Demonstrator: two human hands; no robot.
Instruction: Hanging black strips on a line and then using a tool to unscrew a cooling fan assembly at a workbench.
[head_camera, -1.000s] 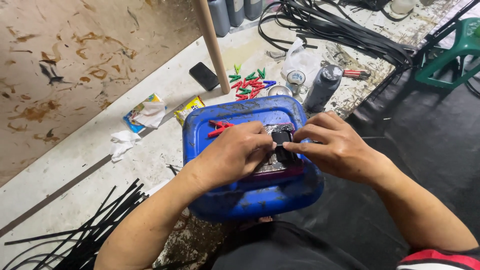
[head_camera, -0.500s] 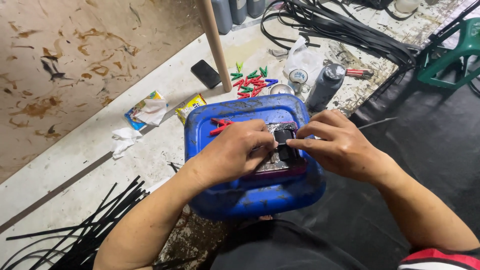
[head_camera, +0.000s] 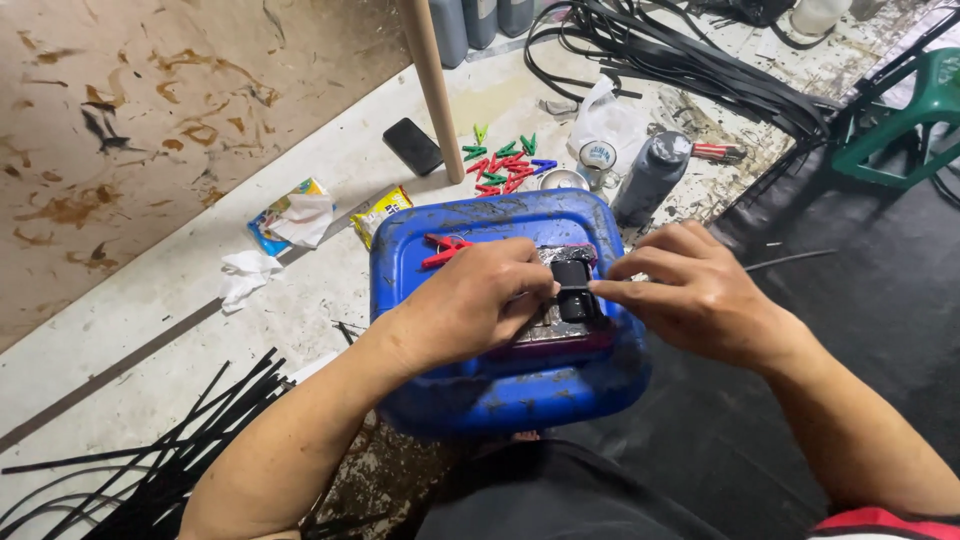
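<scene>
**Small black part pinched on top of a blue jug, lots of ways to lose it**

Messy concrete floor (head_camera: 150, 330) all around, stained and littered with black strips (head_camera: 170, 450). Smack in the middle sits a blue jug (head_camera: 500, 390) on its side, used as a work surface. On its top face is a flat silvery piece (head_camera: 560, 325), and both hands meet over a small black part (head_camera: 572, 290) there. The left hand (head_camera: 470, 305) has its fingers closed around the part's left side; the right hand (head_camera: 700, 295) pinches it with thumb and forefinger.

Risk, I'd say: that jug face is curved and slick, so a slip could send the part rolling off the near edge into the clutter. The red pegs (head_camera: 445, 250) at the jug's far left corner could get knocked off too.

Can't make out what the black part actually is, since the fingers cover most of it.
</scene>
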